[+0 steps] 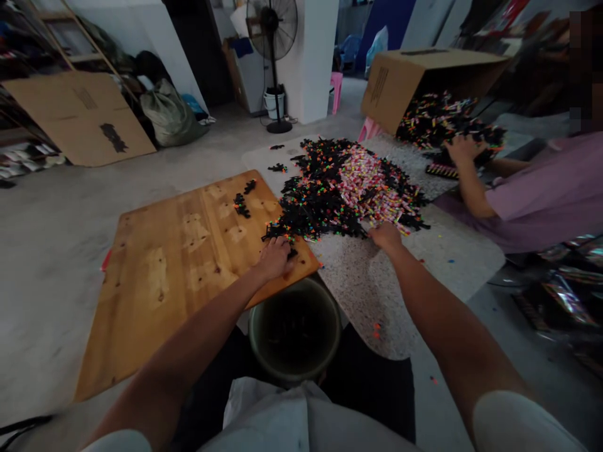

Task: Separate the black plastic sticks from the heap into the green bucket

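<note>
A large pile of small black plastic pieces (311,204) with orange and green bits, shaped somewhat like toy guns, spreads over the speckled tabletop (362,282). On its right part lies a heap of small pink, white and yellow pieces (362,179). My left hand (276,258) rests at the near right corner of the wooden board (179,251); its fingers are curled over a black piece (292,253) that partly shows beside them. At the pile's near edge, my right hand (386,236) has its fingers pressed together among the pieces; what they hold is hidden.
Between my knees stands a dark round bucket (294,370), under the board's corner. A few black pieces (242,205) lie on the board. At right, a co-worker's hand (464,150) touches pieces spilling from a tipped cardboard box (396,81). Shiny packets (565,295) lie lower right.
</note>
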`<state>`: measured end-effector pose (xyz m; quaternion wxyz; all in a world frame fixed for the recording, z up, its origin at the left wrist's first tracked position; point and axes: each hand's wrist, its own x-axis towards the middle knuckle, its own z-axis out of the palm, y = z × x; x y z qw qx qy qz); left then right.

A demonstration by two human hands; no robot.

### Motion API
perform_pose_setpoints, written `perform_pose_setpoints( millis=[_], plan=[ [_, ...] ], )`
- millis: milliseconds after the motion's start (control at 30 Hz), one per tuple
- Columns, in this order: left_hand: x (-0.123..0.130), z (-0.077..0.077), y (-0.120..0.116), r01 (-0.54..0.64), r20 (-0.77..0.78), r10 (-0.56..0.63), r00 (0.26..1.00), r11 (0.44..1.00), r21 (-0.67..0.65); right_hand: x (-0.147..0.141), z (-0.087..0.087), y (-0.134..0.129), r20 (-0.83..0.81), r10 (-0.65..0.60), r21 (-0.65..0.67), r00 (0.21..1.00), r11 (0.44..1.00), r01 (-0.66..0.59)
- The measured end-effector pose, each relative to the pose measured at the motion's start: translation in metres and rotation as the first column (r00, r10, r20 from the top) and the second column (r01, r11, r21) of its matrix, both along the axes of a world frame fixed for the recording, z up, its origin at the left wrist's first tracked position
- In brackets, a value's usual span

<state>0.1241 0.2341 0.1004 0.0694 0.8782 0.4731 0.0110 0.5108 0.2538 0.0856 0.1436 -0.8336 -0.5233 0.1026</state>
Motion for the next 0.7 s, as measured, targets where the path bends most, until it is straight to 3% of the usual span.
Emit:
perform_pose_setpoints(
  millis=[67, 167, 267, 333, 400, 500, 600, 700],
  plan=[
    [0.001, -0.003, -0.004, 0.02, -0.005, -0.02, 1.0, 0.999, 0.028, -0.008, 0.004, -0.021, -0.083, -0.069, 0.05, 0.994, 0.996, 0.074],
    [0.0, -0.007, -0.011, 0.011, 0.01, -0.012, 1.0, 0.998, 0.064, -0.035, 0.005, -0.063, -0.401, -0.064, 0.189, 0.914, 0.97, 0.151],
    [-0.005, -0.009, -0.014, 0.049, 0.042, -0.053, 0.998, 0.996, 0.071, -0.074, 0.003, -0.109, -0.749, 0.14, 0.284, 0.648, 0.951, 0.123],
    [-0.01, -0.01, -0.014, 0.103, 0.06, -0.107, 0.992, 0.992, 0.07, -0.101, 0.001, -0.135, -0.869, 0.217, 0.298, 0.445, 0.947, 0.121],
    [-0.014, -0.01, -0.013, 0.152, 0.07, -0.158, 0.985, 0.985, 0.076, -0.125, 0.001, -0.155, -0.923, 0.243, 0.289, 0.298, 0.95, 0.12],
    [-0.018, -0.009, -0.014, 0.226, 0.062, -0.232, 0.971, 0.969, 0.099, -0.153, 0.004, -0.173, -0.961, 0.227, 0.25, 0.16, 0.959, 0.136],
    [-0.018, -0.002, -0.019, 0.323, 0.066, -0.334, 0.94, 0.935, 0.144, -0.169, 0.01, -0.181, -0.977, 0.194, 0.205, 0.083, 0.968, 0.144],
    [-0.016, 0.006, -0.027, 0.37, 0.152, -0.409, 0.9, 0.9, 0.231, -0.179, 0.022, -0.182, -0.977, 0.202, 0.21, 0.067, 0.968, 0.135]
  ],
)
